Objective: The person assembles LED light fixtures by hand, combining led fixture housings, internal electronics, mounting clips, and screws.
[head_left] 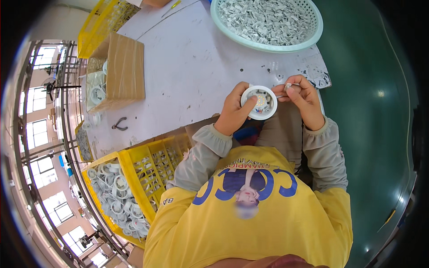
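Note:
My left hand [232, 111] grips a round white lamp housing [270, 111] by its rim, with the thumb lying over its face. Inside the ring, a light circuit board with small yellowish dots faces up. Close by on the right, my right hand [309, 103] pinches a small white piece [288, 86] between thumb and fingertips. A thin pale strip, perhaps a wire, runs from those fingers toward the housing; where it ends is hard to make out. Both hands are above my lap, at the near edge of the white table [187, 80].
Beyond my hands, a pale green basket [272, 47] is full of small white pieces. On the left stand a cardboard box [127, 67] with white rings and dark-handled pliers [119, 124]. A yellow crate [129, 163] of white ring parts sits beside me; another yellow crate [92, 27] is farther back.

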Motion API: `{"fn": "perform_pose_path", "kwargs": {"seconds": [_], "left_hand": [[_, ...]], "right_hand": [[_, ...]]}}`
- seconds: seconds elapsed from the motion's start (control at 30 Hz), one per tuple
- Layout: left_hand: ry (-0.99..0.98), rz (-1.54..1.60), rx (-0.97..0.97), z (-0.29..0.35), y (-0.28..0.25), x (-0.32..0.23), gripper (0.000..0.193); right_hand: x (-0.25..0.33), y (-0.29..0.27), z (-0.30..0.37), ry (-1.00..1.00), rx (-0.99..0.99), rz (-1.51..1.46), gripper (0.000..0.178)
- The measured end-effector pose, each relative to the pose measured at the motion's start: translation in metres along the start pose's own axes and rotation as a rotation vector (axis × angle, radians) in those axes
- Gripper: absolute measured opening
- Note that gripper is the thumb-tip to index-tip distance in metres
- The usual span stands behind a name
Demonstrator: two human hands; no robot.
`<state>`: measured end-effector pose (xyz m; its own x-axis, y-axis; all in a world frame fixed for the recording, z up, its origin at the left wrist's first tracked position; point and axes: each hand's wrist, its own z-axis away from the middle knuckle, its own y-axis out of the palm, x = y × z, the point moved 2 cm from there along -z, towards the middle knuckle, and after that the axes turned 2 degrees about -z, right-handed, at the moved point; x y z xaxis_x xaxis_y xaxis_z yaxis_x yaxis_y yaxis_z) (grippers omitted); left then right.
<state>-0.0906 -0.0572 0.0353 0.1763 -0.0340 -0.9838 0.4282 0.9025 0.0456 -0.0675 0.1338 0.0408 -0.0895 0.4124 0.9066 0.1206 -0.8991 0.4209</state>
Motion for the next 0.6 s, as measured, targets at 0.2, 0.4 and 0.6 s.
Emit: {"fn": "perform_pose_path", "kwargs": {"seconds": [0.2,0.4,0.6], "left_hand": [[0.035,-0.019,-0.02,-0.001,0.001,0.004,0.015],[0.025,-0.026,0.026,-0.001,0.002,0.001,0.017],[0.144,0.002,0.028,0.001,0.002,0.006,0.015]], "right_hand": [[-0.005,0.0,-0.002,0.036,-0.042,-0.102,0.009],[-0.015,-0.005,-0.003,-0.08,-0.044,0.085,0.01],[-0.019,-0.002,0.002,0.033,-0.11,0.082,0.009]]}}
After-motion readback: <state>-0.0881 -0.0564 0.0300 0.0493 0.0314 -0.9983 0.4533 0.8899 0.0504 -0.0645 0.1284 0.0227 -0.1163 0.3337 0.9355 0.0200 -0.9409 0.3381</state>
